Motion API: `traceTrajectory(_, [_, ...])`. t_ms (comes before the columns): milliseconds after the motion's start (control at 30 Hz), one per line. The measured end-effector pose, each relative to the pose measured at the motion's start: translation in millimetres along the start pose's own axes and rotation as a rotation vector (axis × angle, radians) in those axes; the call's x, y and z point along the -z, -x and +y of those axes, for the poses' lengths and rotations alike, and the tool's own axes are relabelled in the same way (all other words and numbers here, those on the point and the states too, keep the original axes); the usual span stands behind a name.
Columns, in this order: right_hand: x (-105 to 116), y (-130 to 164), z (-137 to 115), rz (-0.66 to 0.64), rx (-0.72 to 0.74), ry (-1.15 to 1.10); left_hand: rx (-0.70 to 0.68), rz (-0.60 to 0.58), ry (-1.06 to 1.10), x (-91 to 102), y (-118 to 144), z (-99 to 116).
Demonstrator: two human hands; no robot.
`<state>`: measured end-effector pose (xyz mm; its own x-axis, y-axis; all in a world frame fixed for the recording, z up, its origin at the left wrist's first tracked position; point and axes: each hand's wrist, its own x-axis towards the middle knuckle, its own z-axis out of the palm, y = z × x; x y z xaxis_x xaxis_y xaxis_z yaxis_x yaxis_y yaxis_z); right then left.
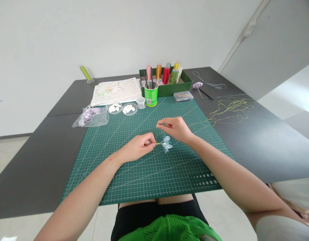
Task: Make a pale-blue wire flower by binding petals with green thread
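My left hand (140,146) is closed in a pinch round the thin stem of a pale blue artificial flower (166,144). The petals point right, and a short yellow-green wrapped length shows just past my fingertips. Above and to the right, my right hand (175,129) pinches a fine thread, which runs faintly down toward the stem. Both hands are over the green cutting mat (134,177). Loose yellow-green thread (230,108) lies in tangled strands on the table to the right, some strands reaching the mat.
Behind the mat stand a green tin (151,97) of tools, a green box (167,89) with several thread spools, and a clear case (183,96). Left lie dishes of white pieces (129,109), paper sheets (116,90) and a plastic bag (91,117). A purple flower (197,85) lies back right.
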<state>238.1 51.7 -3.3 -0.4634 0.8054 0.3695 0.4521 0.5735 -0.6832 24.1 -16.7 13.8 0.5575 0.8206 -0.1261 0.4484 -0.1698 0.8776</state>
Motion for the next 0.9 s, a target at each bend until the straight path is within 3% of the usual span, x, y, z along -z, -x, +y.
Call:
traceTrajectory(167, [-1, -4, 8, -0.110, -0.089, -0.067, -0.037, 0.071, 0.060, -0.5, 1, 0])
traceTrajectory(300, [-1, -6, 14, -0.268, -0.102, -0.179, -0.121, 0.273, 0.108, 0.7, 2, -1])
traceTrajectory(433, [0, -6, 10, -0.295, -0.091, -0.202, -0.210, 0.482, 0.079, 3.4, 2, -3])
traceTrajectory(600, [0, -5, -1, -0.329, -0.088, -0.206, -0.197, 0.684, -0.075, 4.3, 1, -9])
traceTrajectory(733, [-2, -4, -7, -0.352, -0.077, -0.227, -0.127, 0.762, -0.150, 5.1, -1, -14])
traceTrajectory(900, [-3, -1, -12, -0.396, -0.059, -0.258, -0.043, 0.743, -0.158, 6.8, -5, -18])
